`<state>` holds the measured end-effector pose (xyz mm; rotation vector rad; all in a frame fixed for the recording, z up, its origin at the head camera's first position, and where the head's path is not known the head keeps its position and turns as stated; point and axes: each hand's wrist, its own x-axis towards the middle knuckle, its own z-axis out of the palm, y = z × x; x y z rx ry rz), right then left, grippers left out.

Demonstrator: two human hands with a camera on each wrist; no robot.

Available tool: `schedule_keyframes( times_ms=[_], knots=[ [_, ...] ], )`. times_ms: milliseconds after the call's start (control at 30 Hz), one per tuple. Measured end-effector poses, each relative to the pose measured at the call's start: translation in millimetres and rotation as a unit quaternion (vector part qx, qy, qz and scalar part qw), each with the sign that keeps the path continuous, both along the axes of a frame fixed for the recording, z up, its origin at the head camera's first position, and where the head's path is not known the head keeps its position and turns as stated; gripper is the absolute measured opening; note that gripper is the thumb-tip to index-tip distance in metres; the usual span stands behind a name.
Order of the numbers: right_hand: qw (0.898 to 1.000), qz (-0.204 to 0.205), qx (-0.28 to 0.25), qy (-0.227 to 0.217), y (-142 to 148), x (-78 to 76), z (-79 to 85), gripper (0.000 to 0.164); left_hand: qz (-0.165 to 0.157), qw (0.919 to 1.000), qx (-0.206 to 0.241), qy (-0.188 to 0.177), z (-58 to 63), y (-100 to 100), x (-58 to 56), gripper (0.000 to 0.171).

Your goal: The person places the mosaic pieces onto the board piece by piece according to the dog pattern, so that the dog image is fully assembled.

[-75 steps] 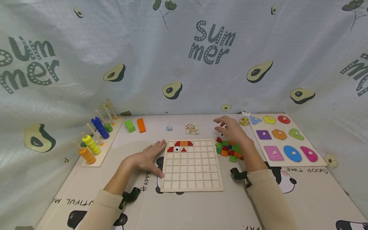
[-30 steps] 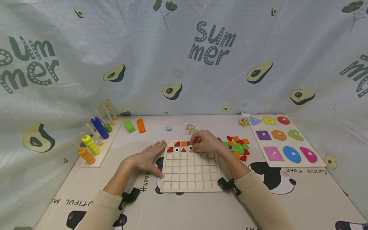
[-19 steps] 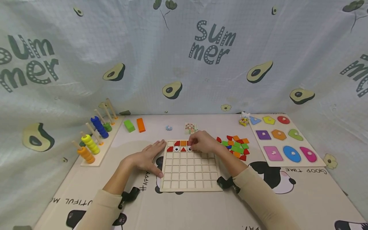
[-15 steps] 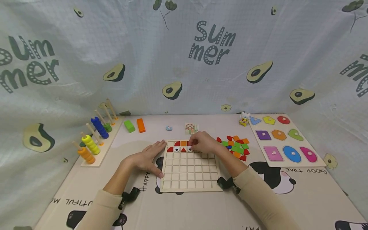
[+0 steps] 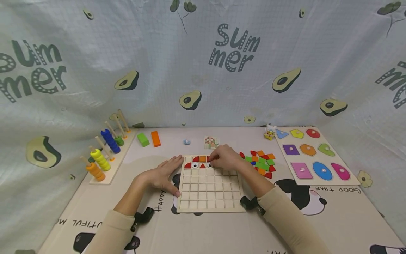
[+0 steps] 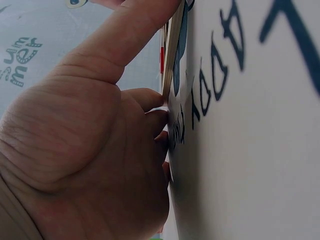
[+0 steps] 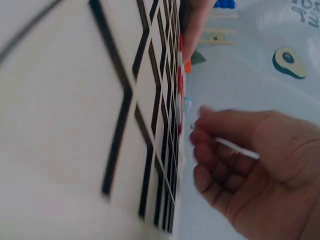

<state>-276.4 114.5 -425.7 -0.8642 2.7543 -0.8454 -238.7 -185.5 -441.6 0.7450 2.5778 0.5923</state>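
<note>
Left of the frame, a peg stacker (image 5: 111, 173) stands on the desk (image 5: 196, 233). Left of centre, the left hand (image 5: 160, 175) rests, fingers spread, against the edge of a wooden grid board (image 5: 202, 187). At centre, the right hand (image 5: 226, 157) pinches an eye tile (image 5: 208, 165) in the second row. The step appears to be seating it; the next move likely calls for flattening and releasing it. Right of centre lie loose coloured tiles (image 5: 262, 165).

Printed table (image 5: 203, 233) with grid board (image 5: 210, 187), loose tiles (image 5: 261, 164)
</note>
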Motion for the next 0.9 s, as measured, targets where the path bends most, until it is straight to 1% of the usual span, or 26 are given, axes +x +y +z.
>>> schedule_keyframes(
  times_ms=[167,267,367,467,600,733,833,900],
  knots=[
    [0.999,-0.02,-0.041,0.005,22,5.3,18.3,0.022,0.003,1.0,-0.006,-0.001,-0.5,1,-0.7,0.135],
    [0.996,-0.032,-0.075,0.02,42,7.2,28.0,0.027,0.006,0.9999,-0.008,0.0,-1.0,1,-1.1,0.136],
    [0.992,-0.052,-0.106,0.037,64,6.3,32.5,0.029,0.006,0.9999,-0.009,-0.001,-1.1,1,-1.2,0.136],
    [0.989,-0.079,-0.12,0.043,83,1.9,30.6,0.03,0.004,1.0,-0.007,0.0,-1.9,1,-1.0,0.136],
    [0.987,-0.118,-0.102,0.03,106,-4.7,23.7,0.031,0.0,1.0,-0.008,0.002,-3.2,-1,-0.9,0.135],
    [0.985,-0.162,-0.059,0.011,125,-9.3,14.9,0.034,-0.011,0.9999,-0.002,0.006,-4.3,0,-1.9,0.133],
    [0.983,-0.183,-0.019,-0.007,138,-12.9,6.5,0.033,-0.012,0.9999,-0.002,0.006,-4.6,1,-2.6,0.134],
    [0.981,-0.193,0.0,-0.03,144,-14.8,0.4,0.031,-0.011,0.9999,-0.003,0.006,-4.3,2,-2.9,0.134]
  ],
)
